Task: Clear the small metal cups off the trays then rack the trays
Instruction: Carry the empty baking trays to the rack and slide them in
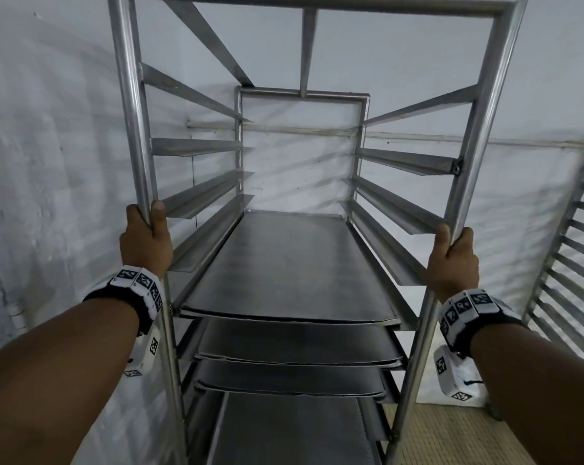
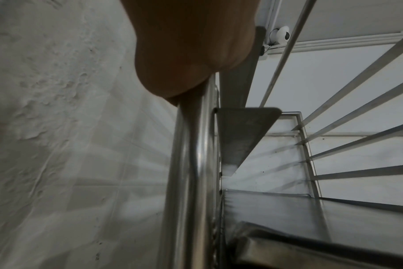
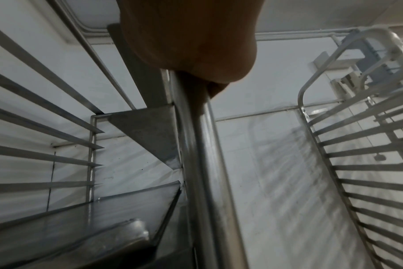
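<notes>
A tall steel tray rack (image 1: 134, 105) fills the head view. Several flat metal trays sit on its lower runners; the top tray (image 1: 290, 263) lies empty, with others stacked below it (image 1: 297, 344). No metal cups show in any view. My left hand (image 1: 146, 234) grips the rack's front left post (image 2: 191, 182). My right hand (image 1: 453, 256) grips the front right post (image 3: 203, 172). In both wrist views the palm hides the fingers. The upper runners (image 1: 196, 146) hold nothing.
A white wall (image 1: 49, 162) runs close along the left and behind the rack. A second steel rack (image 1: 572, 263) stands to the right. Ribbed tan flooring (image 1: 451, 434) shows at the bottom right. A small white dome camera (image 2: 282, 35) sits high on the wall.
</notes>
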Available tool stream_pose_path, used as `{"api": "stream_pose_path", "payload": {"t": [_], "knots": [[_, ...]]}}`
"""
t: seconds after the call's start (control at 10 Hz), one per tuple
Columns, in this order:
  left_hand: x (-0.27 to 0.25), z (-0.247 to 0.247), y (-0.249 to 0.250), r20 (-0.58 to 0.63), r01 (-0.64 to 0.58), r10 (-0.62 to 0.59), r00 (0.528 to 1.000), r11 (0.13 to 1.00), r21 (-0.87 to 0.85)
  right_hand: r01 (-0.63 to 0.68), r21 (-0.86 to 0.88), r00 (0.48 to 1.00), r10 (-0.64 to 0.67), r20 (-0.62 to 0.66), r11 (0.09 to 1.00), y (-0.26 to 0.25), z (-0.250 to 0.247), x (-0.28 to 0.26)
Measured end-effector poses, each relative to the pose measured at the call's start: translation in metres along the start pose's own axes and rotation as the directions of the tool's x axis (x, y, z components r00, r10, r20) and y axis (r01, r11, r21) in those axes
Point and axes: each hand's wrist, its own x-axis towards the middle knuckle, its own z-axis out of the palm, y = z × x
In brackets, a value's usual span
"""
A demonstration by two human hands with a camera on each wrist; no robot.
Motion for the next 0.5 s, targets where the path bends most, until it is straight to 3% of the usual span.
{"api": "stream_pose_path", "payload": {"t": [0.2,0.3,0.4,0.5], "knots": [[0.011,-0.034,0.017,0.251,0.074,-0.164,0.954,0.941,0.331,-0.030,-0.269,0.950,0.110,0.291,0.963,-0.021,-0.043,0.005],[0.015,-0.054,0.033,0.353,0.022,-0.226,0.908,0.866,0.499,0.006,-0.454,0.926,0.166,0.339,0.891,-0.038,-0.064,0.003],[0.002,-0.068,0.047,0.416,-0.058,-0.233,0.879,0.813,0.579,0.099,-0.574,0.924,0.139,0.357,0.813,-0.046,-0.078,-0.014],[-0.019,-0.069,0.065,0.506,-0.175,-0.133,0.852,0.840,0.514,0.210,-0.562,0.909,0.052,0.413,0.800,-0.053,-0.083,-0.034]]}}
